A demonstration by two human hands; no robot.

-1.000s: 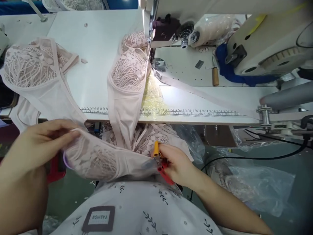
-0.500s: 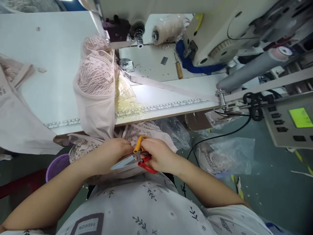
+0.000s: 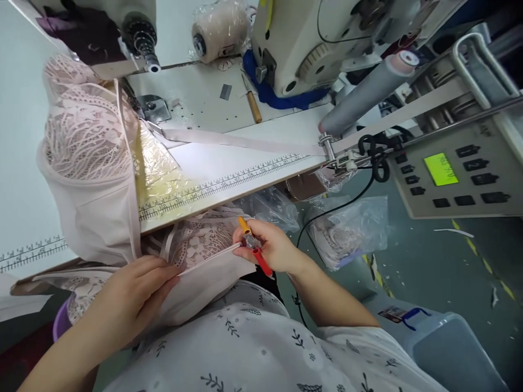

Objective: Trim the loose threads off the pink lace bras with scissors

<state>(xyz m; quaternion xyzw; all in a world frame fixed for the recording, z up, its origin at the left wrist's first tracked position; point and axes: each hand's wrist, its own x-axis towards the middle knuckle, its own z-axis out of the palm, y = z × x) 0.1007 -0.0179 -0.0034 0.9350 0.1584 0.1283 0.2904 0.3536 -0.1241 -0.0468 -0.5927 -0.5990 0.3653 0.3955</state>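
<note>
My left hand point(image 3: 137, 288) pinches a pale pink lace garment piece point(image 3: 200, 256) in my lap, fingers closed on its edge. My right hand point(image 3: 272, 247) is closed round small thread snips point(image 3: 253, 245) with one yellow and one red handle, and also pinches the far end of the garment's strap. The strap is stretched taut between both hands. Another pink lace bra point(image 3: 87, 163) hangs over the table's front edge, still under the sewing machine point(image 3: 310, 43) needle area.
The white sewing table point(image 3: 229, 158) has a ruler strip along its edge and a pink elastic tape point(image 3: 245, 142) running right to a feeder roller. A control panel point(image 3: 453, 171) with green display sits right. Plastic bags point(image 3: 347, 228) of lace lie on the floor.
My view has swung right. My hands, close together at the snips before, have drawn apart, and the strap is now stretched between them.
</note>
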